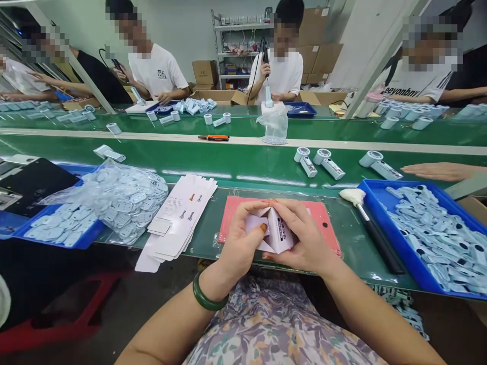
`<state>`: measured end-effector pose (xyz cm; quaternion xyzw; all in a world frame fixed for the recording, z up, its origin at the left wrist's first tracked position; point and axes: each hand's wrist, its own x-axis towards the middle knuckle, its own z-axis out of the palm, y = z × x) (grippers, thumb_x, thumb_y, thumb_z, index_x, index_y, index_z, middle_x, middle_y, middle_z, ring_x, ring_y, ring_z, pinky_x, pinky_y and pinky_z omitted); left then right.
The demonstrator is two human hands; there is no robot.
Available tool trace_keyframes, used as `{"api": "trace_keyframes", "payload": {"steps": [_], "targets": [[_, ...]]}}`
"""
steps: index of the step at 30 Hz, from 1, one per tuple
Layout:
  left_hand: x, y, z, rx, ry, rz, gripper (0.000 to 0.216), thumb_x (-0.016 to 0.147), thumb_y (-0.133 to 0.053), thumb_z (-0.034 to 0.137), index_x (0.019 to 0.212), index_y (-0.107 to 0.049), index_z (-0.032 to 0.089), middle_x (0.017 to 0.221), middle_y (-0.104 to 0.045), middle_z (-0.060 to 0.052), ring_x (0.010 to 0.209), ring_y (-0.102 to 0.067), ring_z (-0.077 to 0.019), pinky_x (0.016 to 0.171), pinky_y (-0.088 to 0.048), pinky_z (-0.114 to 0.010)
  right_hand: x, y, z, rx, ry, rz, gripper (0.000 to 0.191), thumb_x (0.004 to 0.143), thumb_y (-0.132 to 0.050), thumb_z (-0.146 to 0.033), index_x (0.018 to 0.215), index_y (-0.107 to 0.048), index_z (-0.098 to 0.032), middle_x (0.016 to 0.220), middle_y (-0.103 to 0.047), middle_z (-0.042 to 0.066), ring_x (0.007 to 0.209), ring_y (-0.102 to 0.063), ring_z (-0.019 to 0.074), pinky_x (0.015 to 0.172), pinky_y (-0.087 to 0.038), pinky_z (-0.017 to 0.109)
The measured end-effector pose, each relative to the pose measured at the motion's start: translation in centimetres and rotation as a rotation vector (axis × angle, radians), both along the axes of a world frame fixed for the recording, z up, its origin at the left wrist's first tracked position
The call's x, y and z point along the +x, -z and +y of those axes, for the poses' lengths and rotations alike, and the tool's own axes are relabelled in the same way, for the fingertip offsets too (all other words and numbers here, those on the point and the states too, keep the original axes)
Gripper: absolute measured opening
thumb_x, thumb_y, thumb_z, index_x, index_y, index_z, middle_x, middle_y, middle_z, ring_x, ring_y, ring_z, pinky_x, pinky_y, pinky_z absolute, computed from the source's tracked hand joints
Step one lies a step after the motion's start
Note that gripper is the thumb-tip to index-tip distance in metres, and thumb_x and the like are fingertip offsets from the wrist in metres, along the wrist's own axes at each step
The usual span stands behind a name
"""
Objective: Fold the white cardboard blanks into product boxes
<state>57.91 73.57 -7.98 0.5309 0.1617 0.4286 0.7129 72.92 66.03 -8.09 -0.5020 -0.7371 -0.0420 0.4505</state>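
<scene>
A small white printed carton is held between my two hands above a red mat at the bench edge. My left hand grips its left side, the thumb bent against a flap at the open end. My right hand wraps round the right side, fingers along the top and thumb below. What lies inside the carton, if anything, cannot be made out. Left of the mat, a fanned stack of flat white cartons lies on the bench, printed with small pictures of handheld fans.
A blue tray of pale blue parts is at right, beside a black-handled brush. At left sits a plastic bag of pale blue plates. Handheld fans lie on the green belt. Co-workers sit opposite; another person's hand reaches in at right.
</scene>
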Motion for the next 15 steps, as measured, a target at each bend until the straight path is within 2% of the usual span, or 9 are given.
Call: {"api": "trace_keyframes", "payload": {"steps": [5, 8, 12, 15], "targets": [[0.3, 0.5, 0.3, -0.035, 0.073, 0.000, 0.039, 0.081, -0.066, 0.010, 0.115, -0.070, 0.030, 0.116, -0.068, 0.000, 0.101, -0.062, -0.0173, 0.088, -0.050, -0.028, 0.3, -0.1, -0.5, 0.014, 0.078, -0.056, 0.085, 0.095, -0.066, -0.058, 0.164, -0.029, -0.027, 0.139, -0.053, 0.016, 0.123, -0.056, 0.0332, 0.102, -0.051, 0.051], [0.2, 0.2, 0.7, -0.142, 0.184, -0.114, 0.044, 0.088, -0.071, 0.026, 0.131, -0.066, 0.031, 0.128, -0.068, -0.003, 0.112, -0.063, -0.0200, 0.096, -0.051, -0.030, 0.2, 0.2, -0.6, 0.026, 0.081, -0.063, 0.084, 0.097, -0.061, -0.063, 0.164, -0.029, -0.024, 0.141, -0.053, 0.017, 0.127, -0.054, 0.0339, 0.105, -0.050, 0.052], [0.6, -0.3, 0.6, -0.241, 0.156, -0.269, 0.058, 0.095, -0.067, 0.052, 0.147, -0.053, 0.032, 0.145, -0.062, -0.007, 0.129, -0.059, -0.0251, 0.108, -0.049, -0.038, -0.2, 1.0, -0.3, 0.030, 0.117, -0.082, 0.092, 0.098, -0.047, -0.074, 0.168, -0.018, -0.022, 0.154, -0.043, 0.021, 0.145, -0.041, 0.0382, 0.120, -0.034, 0.064], [1.0, -0.1, -0.1, -0.242, 0.127, -0.275, 0.065, 0.094, -0.064, 0.062, 0.150, -0.050, 0.032, 0.148, -0.060, -0.010, 0.127, -0.061, -0.0276, 0.108, -0.050, -0.042, 0.1, 1.0, 0.1, 0.007, 0.139, -0.039, 0.095, 0.098, -0.032, -0.080, 0.169, -0.008, -0.022, 0.165, -0.031, 0.021, 0.153, -0.031, 0.0410, 0.123, -0.023, 0.071]]}}
